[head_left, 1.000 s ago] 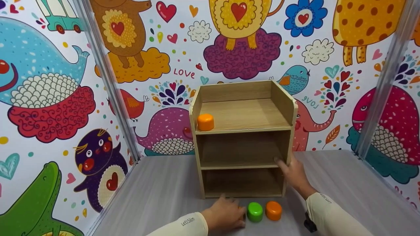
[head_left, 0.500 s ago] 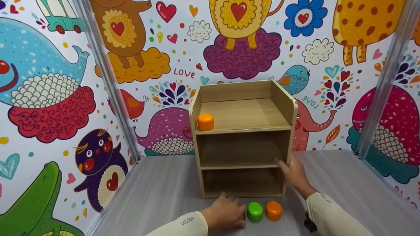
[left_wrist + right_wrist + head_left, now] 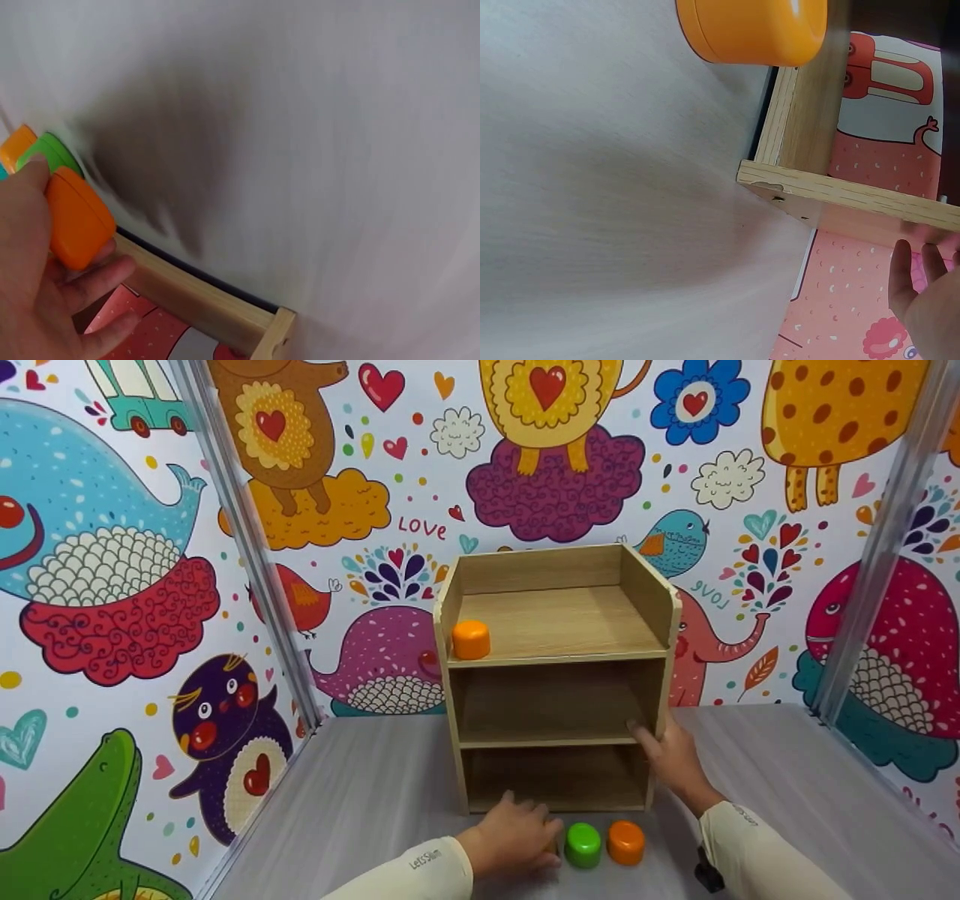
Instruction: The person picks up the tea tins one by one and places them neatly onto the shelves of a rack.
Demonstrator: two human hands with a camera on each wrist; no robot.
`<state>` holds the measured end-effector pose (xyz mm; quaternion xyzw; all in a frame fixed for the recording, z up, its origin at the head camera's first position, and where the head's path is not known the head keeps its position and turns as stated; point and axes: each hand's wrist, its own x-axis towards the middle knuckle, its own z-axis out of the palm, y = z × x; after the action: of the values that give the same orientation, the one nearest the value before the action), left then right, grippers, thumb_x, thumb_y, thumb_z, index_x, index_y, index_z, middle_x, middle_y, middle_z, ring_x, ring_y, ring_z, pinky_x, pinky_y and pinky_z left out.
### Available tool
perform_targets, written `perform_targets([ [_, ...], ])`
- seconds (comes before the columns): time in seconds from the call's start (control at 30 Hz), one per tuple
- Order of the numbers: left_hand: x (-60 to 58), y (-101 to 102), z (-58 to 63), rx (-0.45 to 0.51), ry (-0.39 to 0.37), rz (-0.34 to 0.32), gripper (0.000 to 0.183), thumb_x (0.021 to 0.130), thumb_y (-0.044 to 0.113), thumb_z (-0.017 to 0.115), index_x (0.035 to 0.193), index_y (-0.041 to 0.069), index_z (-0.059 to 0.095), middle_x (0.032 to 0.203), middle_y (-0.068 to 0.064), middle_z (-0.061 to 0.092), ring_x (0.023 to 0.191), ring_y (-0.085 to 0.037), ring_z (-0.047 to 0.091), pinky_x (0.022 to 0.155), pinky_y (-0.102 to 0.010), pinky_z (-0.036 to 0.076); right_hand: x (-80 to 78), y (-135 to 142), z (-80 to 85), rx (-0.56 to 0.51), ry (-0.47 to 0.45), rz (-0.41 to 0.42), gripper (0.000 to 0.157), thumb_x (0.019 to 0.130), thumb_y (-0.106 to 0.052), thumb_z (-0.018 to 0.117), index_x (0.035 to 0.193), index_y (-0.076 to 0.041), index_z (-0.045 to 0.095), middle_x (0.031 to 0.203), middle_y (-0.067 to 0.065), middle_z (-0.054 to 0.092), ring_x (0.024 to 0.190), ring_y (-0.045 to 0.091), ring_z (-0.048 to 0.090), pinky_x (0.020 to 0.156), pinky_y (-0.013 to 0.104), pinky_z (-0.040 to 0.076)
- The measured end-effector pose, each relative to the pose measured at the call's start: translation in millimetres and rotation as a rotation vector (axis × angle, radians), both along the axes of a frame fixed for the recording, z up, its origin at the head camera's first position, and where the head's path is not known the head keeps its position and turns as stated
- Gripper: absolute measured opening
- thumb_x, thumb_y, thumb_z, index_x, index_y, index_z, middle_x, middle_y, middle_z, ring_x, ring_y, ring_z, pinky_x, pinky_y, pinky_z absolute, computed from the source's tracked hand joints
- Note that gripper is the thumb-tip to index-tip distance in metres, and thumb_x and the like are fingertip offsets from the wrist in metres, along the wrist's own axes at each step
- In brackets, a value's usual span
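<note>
In the head view, my left hand (image 3: 514, 836) is low in front of a small wooden shelf unit (image 3: 562, 656). The left wrist view shows it holding an orange rounded cylinder (image 3: 78, 217) between thumb and fingers; in the head view the hand mostly hides this piece. Just to its right stand a green cylinder (image 3: 583, 844) and another orange cylinder (image 3: 625, 841) on the table. My right hand (image 3: 675, 757) grips the unit's right side panel, its thumb at the middle shelf's front edge and its fingers (image 3: 901, 274) along the outer face.
One more orange cylinder (image 3: 471, 640) sits at the front left of the unit's top shelf. The grey table (image 3: 360, 787) meets walls printed with cartoon animals. Metal corner posts (image 3: 259, 547) stand at the left and right.
My left hand has risen slightly from the table, its fingertips moving up a little. My right hand, the shelf unit and the other cylinders have stayed put.
</note>
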<state>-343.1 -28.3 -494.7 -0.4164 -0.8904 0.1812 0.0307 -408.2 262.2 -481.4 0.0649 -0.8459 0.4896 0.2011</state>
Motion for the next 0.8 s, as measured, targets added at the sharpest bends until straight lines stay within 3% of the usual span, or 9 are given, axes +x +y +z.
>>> perform_targets([
  [0.4,-2.4,-5,7.5,0.008,-0.008,0.015,0.048,0.1,0.066,0.044,0.127,0.031,0.059,0.118,0.003,0.068,0.109,-0.019,0.068,0.099,-0.052,0.053,-0.6,0,-0.6,-0.022,-0.022,0.025,0.075,0.1,-0.046,0.061,0.16,-0.018,0.025,0.147,0.02,0.053,0.124,0.041,0.061,0.102,0.062,0.049],
  [0.8,-5.2,-16,26.3,0.027,0.126,0.017,0.047,0.1,0.066,0.045,0.127,0.03,0.058,0.112,0.004,0.067,0.099,-0.019,0.068,0.091,-0.049,0.055,1.3,-1,1.0,-0.031,-0.037,0.02,0.076,0.1,-0.046,0.061,0.162,-0.022,0.024,0.15,0.02,0.052,0.126,0.041,0.059,0.101,0.061,0.05],
])
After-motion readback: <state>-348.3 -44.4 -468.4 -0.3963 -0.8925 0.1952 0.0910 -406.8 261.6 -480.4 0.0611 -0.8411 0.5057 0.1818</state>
